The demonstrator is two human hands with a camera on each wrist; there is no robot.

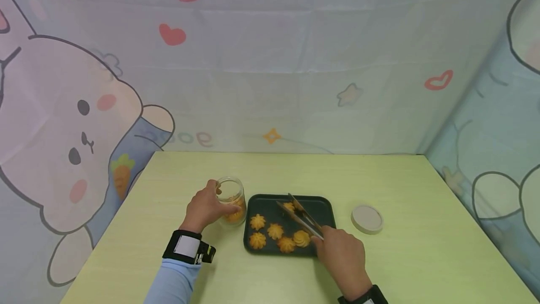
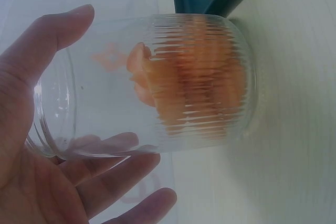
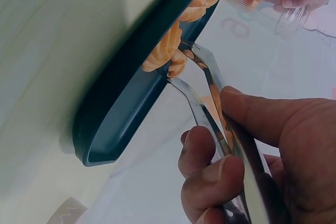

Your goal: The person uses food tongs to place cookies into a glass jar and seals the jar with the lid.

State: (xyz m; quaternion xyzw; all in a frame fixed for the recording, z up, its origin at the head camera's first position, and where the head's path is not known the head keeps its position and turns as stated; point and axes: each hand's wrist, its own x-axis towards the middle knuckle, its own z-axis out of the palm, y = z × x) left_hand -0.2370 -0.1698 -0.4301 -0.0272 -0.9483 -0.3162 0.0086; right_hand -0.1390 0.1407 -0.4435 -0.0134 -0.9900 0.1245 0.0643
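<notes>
My left hand (image 1: 206, 208) holds a clear glass jar (image 2: 110, 82) near its rim, thumb on one side and fingers on the other. The jar stands upright and open on the table. Orange-yellow swirled cookies (image 2: 194, 77) fill its ribbed lower part. With my right hand (image 1: 343, 254) I grip metal tongs (image 3: 210, 87). The tong tips are spread on either side of a cookie (image 1: 288, 207) at the back of a dark green tray (image 1: 322, 205); whether they touch it, I cannot tell. Several more cookies (image 1: 275, 231) lie along the tray's left and front.
A round whitish lid (image 1: 367, 219) lies on the pale yellow table (image 1: 422, 257), right of the tray. The jar stands close beside the tray's left edge. Behind the table hangs a cloth (image 1: 270, 60) printed with hearts and cartoon figures.
</notes>
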